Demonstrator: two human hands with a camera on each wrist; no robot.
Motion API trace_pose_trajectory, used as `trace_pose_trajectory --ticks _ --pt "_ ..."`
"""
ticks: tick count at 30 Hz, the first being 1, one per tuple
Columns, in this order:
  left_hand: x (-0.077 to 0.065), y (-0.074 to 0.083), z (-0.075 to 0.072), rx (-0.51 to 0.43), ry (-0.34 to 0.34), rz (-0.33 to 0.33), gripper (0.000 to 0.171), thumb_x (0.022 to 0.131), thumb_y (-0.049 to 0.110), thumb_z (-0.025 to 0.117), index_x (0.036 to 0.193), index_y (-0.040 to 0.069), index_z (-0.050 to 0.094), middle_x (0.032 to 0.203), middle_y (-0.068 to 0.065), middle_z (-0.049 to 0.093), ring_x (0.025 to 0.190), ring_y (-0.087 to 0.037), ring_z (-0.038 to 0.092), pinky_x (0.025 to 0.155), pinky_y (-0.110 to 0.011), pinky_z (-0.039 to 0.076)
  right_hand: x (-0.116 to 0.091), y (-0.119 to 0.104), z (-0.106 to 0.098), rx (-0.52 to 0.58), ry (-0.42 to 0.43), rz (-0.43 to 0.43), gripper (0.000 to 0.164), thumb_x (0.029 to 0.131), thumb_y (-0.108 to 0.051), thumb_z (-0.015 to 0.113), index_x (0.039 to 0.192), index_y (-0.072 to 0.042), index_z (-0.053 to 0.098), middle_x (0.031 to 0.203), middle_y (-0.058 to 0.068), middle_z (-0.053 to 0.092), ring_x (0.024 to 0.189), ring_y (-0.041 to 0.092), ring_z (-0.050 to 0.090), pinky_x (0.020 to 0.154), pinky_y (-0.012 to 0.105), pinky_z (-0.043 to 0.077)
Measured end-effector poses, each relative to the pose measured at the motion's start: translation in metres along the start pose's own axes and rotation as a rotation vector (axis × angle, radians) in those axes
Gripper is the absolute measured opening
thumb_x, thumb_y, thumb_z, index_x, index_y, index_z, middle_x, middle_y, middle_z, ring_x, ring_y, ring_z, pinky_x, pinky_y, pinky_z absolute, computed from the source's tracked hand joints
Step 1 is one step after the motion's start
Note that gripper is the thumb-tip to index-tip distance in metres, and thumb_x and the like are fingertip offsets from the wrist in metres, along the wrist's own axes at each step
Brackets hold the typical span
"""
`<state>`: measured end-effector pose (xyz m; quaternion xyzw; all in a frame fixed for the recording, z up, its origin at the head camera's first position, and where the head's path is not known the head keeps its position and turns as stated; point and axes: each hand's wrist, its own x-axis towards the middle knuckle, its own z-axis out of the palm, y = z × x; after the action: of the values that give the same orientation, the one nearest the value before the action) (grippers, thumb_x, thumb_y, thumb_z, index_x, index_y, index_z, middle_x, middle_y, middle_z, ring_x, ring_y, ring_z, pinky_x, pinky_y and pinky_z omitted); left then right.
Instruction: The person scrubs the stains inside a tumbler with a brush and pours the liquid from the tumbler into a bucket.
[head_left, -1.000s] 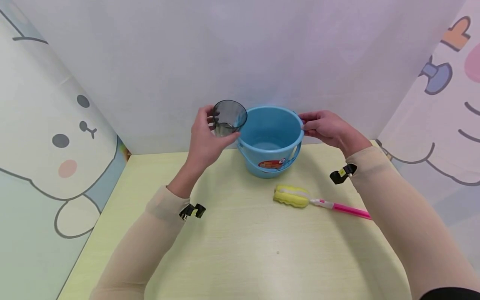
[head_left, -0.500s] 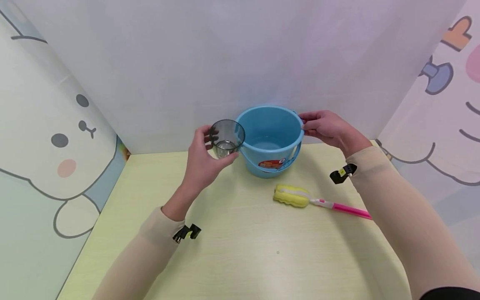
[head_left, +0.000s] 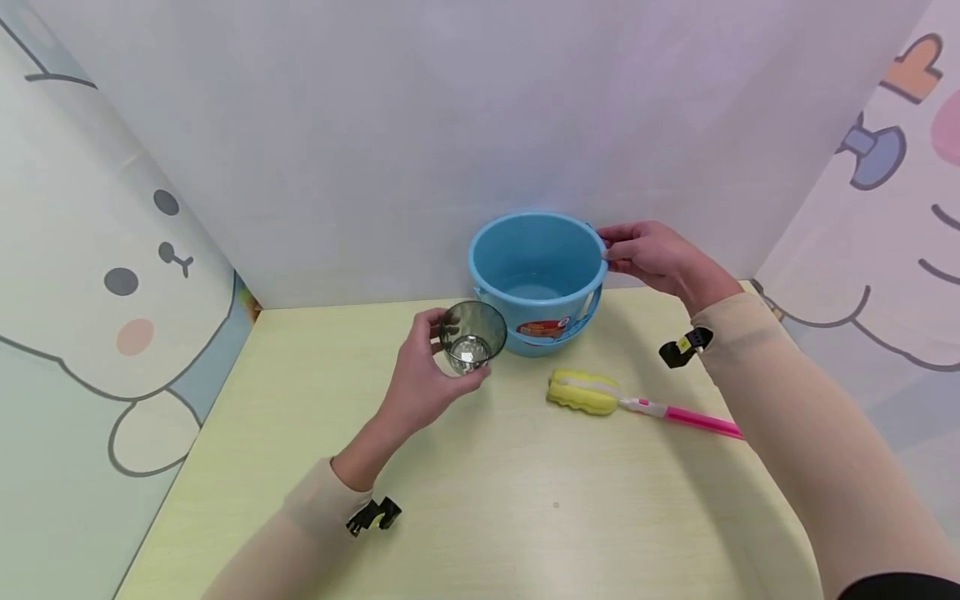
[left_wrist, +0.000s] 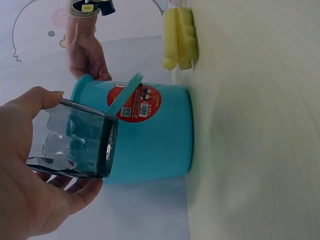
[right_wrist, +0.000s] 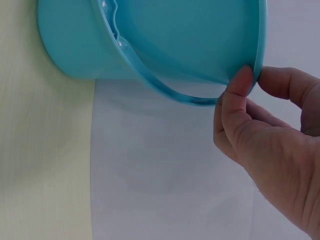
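A dark transparent glass cup [head_left: 472, 336] is held between the thumb and fingers of my left hand [head_left: 425, 383], in front of and slightly left of a blue bucket [head_left: 537, 308]. In the left wrist view the glass [left_wrist: 80, 137] hangs above the table, its thick base toward the tabletop. My right hand [head_left: 656, 257] pinches the bucket's right rim; the right wrist view shows thumb and fingers on the rim [right_wrist: 261, 40] near the end of the bucket handle [right_wrist: 165, 90]. The bucket stands upright on the table.
On the pale wooden table [head_left: 525, 500] lies a bottle brush with a yellow sponge head [head_left: 583, 392] and pink handle [head_left: 701, 421], partly behind the right sleeve. A white wall [head_left: 450, 125] rises directly behind the bucket.
My left hand has brought the glass down and toward me, from beside the bucket's rim to in front of its left side. My right hand has stayed on the rim.
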<state>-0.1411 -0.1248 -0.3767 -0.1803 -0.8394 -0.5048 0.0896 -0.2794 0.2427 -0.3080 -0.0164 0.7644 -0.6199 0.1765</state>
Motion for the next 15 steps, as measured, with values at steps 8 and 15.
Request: trace_pose_trajectory --ticks 8,15 --pt "-0.014 -0.012 0.019 -0.03 -0.124 -0.052 0.095 0.077 0.02 0.097 0.152 0.006 0.041 0.141 -0.009 0.057 0.129 -0.027 0.055 0.104 -0.048 0.055 0.001 0.0 0.0 0.004 0.002 -0.001 0.056 0.11 -0.004 0.055 0.163 -0.002 0.038 0.155 0.019 0.047 0.133 0.039 0.053 0.102 0.031 0.057" --pt "-0.024 -0.02 0.037 -0.019 -0.209 -0.084 0.094 0.076 0.021 0.098 0.152 0.007 0.044 0.142 -0.006 0.057 0.13 -0.023 0.055 0.104 -0.044 0.055 0.003 0.0 0.0 0.004 0.001 -0.006 0.056 0.11 -0.005 0.056 0.163 -0.001 0.038 0.155 0.019 0.047 0.13 0.036 0.056 0.109 0.036 0.053"
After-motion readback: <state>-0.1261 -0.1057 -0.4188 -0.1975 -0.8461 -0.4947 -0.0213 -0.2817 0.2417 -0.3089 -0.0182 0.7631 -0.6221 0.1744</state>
